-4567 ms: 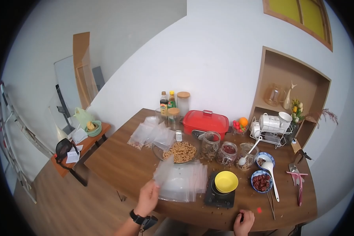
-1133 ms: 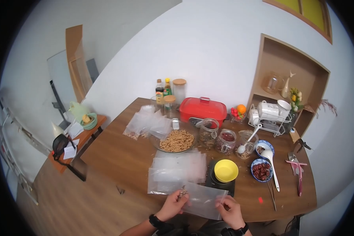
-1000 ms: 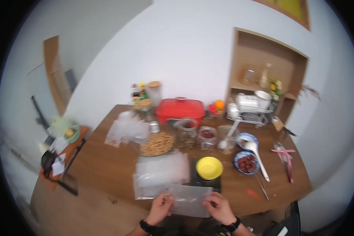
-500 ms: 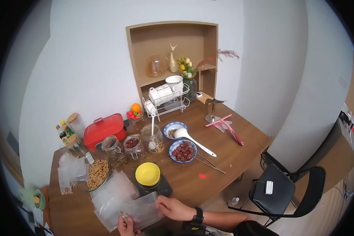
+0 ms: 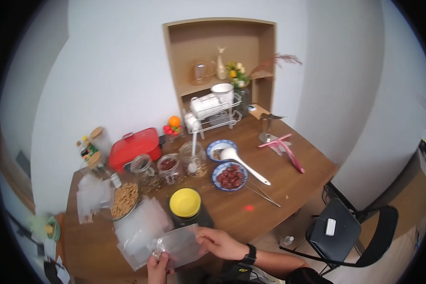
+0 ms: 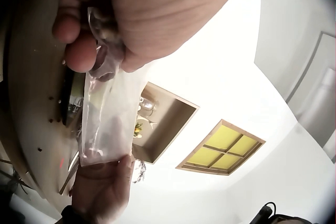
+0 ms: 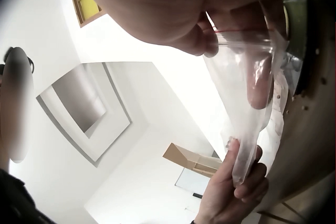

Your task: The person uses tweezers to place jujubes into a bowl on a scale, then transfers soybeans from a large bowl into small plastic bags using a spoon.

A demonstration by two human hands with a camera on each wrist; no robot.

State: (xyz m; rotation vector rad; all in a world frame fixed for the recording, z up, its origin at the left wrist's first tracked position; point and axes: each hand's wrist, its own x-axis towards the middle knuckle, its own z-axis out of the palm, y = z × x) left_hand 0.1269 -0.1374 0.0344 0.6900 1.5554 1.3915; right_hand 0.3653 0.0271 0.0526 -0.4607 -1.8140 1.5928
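A clear plastic zip bag [image 5: 181, 245] is stretched between both hands, above the table's front edge. My left hand [image 5: 157, 267] pinches its left end, where a few small light brown bits are bunched behind the plastic. At the other end my right hand [image 5: 217, 244] grips the bag near its red zip line [image 7: 239, 30]. One right fingertip [image 7: 257, 98] shows against the plastic in the right wrist view. Just beyond the bag lies a stack of similar zip bags [image 5: 139, 227]. A yellow bowl [image 5: 185, 202] sits on a black kitchen scale [image 5: 204, 219].
A plate of brown pieces [image 5: 124, 200], glass jars [image 5: 169, 170] and a red cooker [image 5: 135, 148] stand behind. Blue-patterned bowls, one with red dates [image 5: 230, 178], a white ladle [image 5: 251, 173] and tweezers [image 5: 266, 195] lie to the right. A black chair [image 5: 338, 227] stands beyond the table.
Earlier my left hand lifted a bag from the stack while the right rested at the table edge. Now both hands hold a bag. The head view has swung right.
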